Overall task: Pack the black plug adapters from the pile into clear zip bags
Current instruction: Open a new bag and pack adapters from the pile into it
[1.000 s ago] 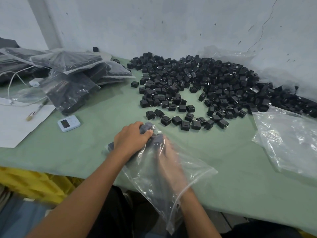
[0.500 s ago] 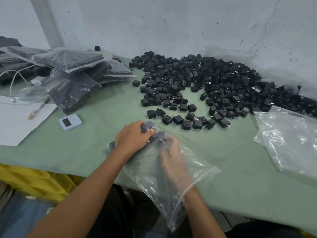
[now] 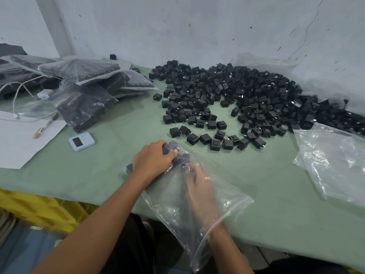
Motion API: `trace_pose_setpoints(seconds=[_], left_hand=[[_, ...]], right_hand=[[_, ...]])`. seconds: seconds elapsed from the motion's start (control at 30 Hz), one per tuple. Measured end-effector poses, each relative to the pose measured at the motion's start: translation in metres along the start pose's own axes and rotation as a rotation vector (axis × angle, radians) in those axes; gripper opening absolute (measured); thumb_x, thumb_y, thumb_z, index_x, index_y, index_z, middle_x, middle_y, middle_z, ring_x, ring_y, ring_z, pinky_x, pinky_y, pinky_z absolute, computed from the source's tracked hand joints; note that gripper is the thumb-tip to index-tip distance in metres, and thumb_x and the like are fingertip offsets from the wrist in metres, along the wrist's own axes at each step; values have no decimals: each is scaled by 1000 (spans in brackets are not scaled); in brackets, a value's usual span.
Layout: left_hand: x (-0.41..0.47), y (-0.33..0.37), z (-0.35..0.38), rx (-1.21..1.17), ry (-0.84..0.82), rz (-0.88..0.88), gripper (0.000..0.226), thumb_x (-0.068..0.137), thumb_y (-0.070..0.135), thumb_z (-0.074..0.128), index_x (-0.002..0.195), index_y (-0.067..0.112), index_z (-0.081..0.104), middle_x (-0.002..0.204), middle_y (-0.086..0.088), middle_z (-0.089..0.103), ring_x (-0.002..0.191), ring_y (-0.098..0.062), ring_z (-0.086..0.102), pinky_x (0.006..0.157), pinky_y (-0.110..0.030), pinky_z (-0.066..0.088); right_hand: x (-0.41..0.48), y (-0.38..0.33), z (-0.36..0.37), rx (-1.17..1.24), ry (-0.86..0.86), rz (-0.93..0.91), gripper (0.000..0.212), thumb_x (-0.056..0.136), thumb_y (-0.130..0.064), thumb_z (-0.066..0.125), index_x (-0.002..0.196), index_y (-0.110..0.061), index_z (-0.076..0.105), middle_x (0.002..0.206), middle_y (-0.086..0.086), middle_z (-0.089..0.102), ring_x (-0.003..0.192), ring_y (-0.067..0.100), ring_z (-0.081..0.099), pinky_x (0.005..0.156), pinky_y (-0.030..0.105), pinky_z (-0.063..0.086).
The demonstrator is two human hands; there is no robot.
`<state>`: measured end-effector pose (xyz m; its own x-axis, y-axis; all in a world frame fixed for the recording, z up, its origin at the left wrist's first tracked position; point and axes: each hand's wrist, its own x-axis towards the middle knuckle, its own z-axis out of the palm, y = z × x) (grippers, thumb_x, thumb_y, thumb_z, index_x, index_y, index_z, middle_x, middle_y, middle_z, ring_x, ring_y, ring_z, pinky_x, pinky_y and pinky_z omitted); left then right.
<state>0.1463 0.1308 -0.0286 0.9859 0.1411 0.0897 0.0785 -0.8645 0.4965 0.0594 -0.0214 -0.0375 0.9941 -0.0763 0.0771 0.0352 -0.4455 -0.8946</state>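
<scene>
Green surface (image 3: 98, 175) under me: my left hand (image 3: 153, 159) curls its fingers (image 3: 160, 144) over the bagged adapters (image 3: 182, 158) from outside the zip bag (image 3: 227, 200). My right hand (image 3: 200, 188) is inside the bag, its fingers just beside them and too blurred to tell their hold. Beyond lies the pile (image 3: 246, 95), with spare bags (image 3: 335, 159) on the right and filled bags (image 3: 85, 91) on the left.

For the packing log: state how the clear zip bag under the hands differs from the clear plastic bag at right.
The clear zip bag holds black plug adapters at its far end; the clear plastic bag shows none. The left hand grips the zip bag, the right hand is inside it; the plastic bag lies untouched. Both are transparent, on the green table.
</scene>
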Motion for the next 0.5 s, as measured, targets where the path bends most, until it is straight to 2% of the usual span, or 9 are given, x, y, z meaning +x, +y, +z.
trace_pose_setpoints(seconds=[0.1,0.17,0.3,0.43,0.5], left_hand=[[0,0,0,-2,-7,-5,59,86,73,46,132,38,53,127,10,63,117,-21,57,85,-38,42],[1,1,0,2,-6,-4,59,86,72,47,133,38,53,127,9,63,117,-21,57,85,-38,42],[1,0,0,20,-15,-1,59,87,71,46,134,37,52,128,8,63,118,-22,57,83,-38,42],[-1,0,0,20,-7,2,59,87,71,45,135,36,51,129,9,62,119,-21,56,86,-38,42],[-3,1,0,24,11,7,57,88,70,44,133,36,52,126,9,64,117,-21,57,84,-38,42]], right_hand=[[0,-4,0,-23,19,-19,29,105,-22,43,130,-25,57,122,-8,60,115,11,54,105,31,41],[2,-4,-1,-55,-7,-8,35,106,-20,42,139,-21,51,132,-3,58,121,13,52,110,33,37],[10,0,-2,-232,-123,23,49,104,-17,41,153,-16,32,148,9,45,133,26,45,109,34,34],[11,-1,1,-292,-122,-40,49,102,-16,44,149,-13,35,140,9,46,128,28,47,106,33,37],[7,1,3,-237,-129,-62,53,102,-22,48,152,-19,32,143,5,45,129,24,46,112,34,37]])
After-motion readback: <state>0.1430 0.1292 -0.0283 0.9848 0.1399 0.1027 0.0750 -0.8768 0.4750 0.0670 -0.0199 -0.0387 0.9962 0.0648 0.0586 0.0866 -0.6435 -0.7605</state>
